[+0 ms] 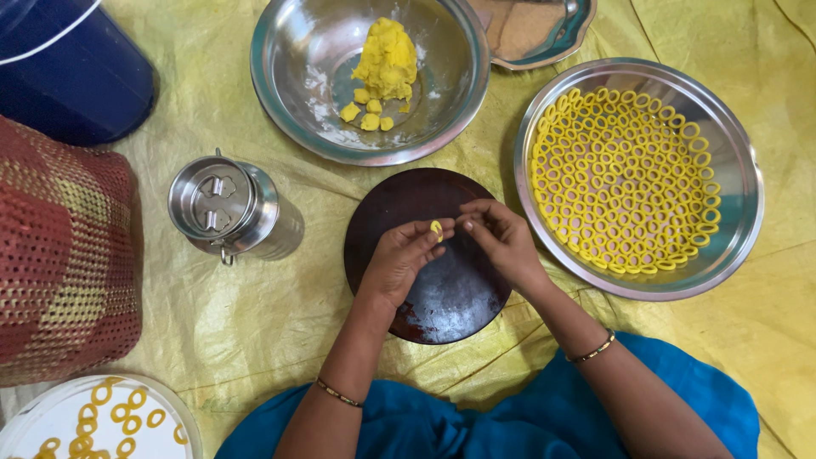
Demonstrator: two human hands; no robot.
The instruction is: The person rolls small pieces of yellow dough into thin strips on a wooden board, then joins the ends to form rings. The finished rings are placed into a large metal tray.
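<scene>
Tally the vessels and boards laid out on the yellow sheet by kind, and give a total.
Steel bowls: 2, one with the dough lump, one with the dough rings
Steel lidded can: 1
Steel tray: 1
Dark round board: 1
White plate: 1
Total: 6

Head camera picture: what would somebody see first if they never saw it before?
Probably the big steel plate on the right, packed with bright yellow dough rings. Next, in the middle, the left hand and right hand meet over a dark round board, with the left hand pinching a small yellow dough piece. At the top, a steel bowl holds a yellow dough lump.
</scene>
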